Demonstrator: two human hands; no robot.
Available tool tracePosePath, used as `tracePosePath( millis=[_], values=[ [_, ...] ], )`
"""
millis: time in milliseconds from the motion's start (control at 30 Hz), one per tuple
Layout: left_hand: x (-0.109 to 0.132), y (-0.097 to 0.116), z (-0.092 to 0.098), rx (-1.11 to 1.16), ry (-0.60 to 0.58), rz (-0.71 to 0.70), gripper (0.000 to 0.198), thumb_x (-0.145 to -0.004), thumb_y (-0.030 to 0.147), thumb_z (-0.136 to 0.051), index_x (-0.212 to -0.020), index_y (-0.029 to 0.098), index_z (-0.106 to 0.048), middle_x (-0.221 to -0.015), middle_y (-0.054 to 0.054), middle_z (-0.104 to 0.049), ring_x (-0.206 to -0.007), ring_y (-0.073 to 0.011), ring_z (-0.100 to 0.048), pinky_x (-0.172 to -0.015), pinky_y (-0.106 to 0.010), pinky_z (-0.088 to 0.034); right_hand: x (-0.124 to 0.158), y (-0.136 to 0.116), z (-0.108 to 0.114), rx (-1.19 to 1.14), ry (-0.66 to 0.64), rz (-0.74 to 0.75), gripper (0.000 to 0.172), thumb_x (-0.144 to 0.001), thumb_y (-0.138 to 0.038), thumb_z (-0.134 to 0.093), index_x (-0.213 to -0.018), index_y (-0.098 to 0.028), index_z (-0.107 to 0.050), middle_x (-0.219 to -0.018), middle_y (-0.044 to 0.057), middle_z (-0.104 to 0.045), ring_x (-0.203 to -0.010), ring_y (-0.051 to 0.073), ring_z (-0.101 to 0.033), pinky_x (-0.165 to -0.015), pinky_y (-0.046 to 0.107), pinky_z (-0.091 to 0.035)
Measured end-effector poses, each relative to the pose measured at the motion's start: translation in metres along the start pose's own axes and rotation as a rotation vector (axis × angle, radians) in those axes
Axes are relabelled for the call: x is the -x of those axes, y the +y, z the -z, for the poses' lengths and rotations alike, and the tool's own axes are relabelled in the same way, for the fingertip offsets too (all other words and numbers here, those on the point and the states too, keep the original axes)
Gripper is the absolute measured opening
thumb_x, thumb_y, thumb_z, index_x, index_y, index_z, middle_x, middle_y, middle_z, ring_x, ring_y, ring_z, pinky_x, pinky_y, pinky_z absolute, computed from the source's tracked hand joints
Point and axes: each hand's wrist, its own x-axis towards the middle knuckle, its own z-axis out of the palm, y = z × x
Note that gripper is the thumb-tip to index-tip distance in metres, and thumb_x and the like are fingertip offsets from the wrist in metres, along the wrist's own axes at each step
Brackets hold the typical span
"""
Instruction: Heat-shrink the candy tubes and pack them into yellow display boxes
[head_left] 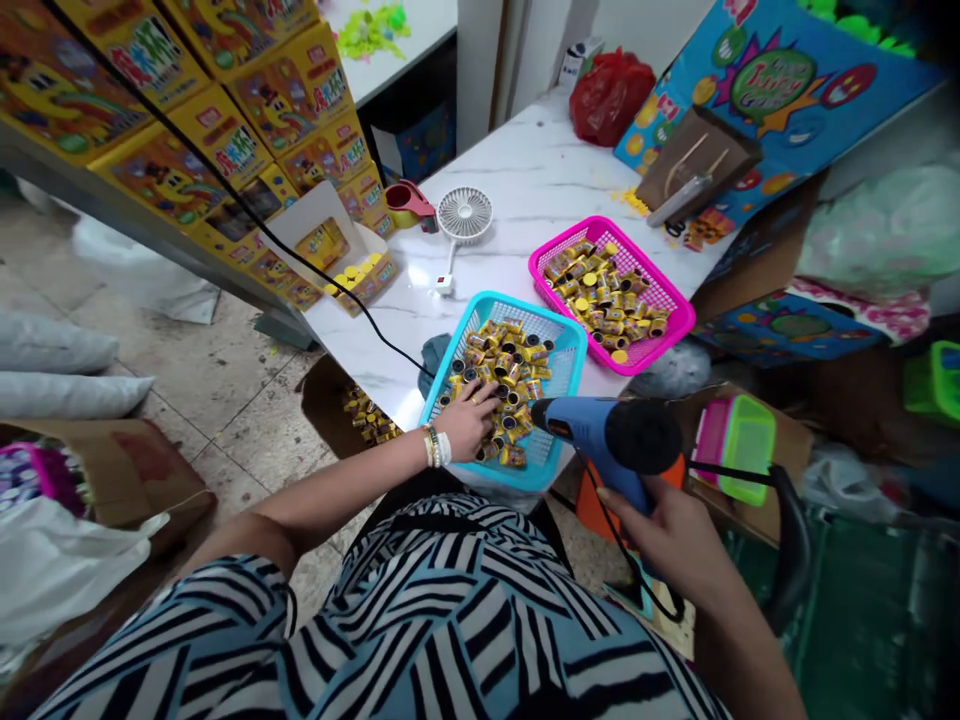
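My left hand reaches into a turquoise basket at the table's near edge. Its fingers lie spread on a heap of several small yellow-labelled canisters. My right hand grips the handle of a blue and black heat gun. The gun's orange-ringed nozzle points left at the canisters by my left fingers. A black cord hangs from the gun's handle.
A pink basket of similar canisters sits behind the turquoise one. A small white fan, a red tape dispenser and an open yellow box stand on the white table. Stacked yellow boxes fill the left. A green-lidded container lies at right.
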Motion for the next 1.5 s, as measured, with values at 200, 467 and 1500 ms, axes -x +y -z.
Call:
tracePosePath(
  millis=[200, 467, 1500],
  values=[
    [0.027, 0.057, -0.009, -0.010, 0.153, 0.354, 0.028, -0.091, 0.028, -0.045, -0.101, 0.015, -0.069, -0.109, -0.015, -0.061, -0.109, -0.0283, -0.053, -0.094, -0.047, -0.043, -0.025, 0.014, 0.025, 0.073, -0.045, 0.071, 0.046, -0.081, -0.062, -0.049, -0.092, -0.019, -0.063, -0.047, 0.000, -0.056, -0.046, 0.020, -0.057, -0.048, 0.028, -0.035],
    [-0.016, 0.117, -0.058, 0.124, -0.040, 0.440, 0.044, -0.097, 0.039, -0.034, -0.112, 0.012, -0.066, -0.128, -0.017, -0.061, -0.100, -0.0243, -0.061, -0.092, -0.042, -0.041, -0.077, 0.040, 0.053, 0.092, -0.210, 0.273, 0.046, -0.081, -0.059, -0.053, -0.101, -0.018, -0.064, -0.050, -0.001, -0.059, -0.047, 0.019, -0.058, -0.047, 0.027, -0.038],
    [0.048, 0.236, -0.111, 0.402, 0.534, 1.340, 0.053, -0.096, 0.045, -0.037, -0.050, 0.019, -0.044, -0.050, -0.001, -0.049, -0.050, -0.0126, -0.046, -0.057, -0.028, -0.032, -0.088, 0.041, 0.086, 0.350, -0.122, 0.606, 0.036, -0.082, -0.058, -0.054, -0.081, -0.022, -0.058, -0.050, -0.002, -0.054, -0.049, 0.018, -0.053, -0.052, 0.027, -0.034]
  ],
)
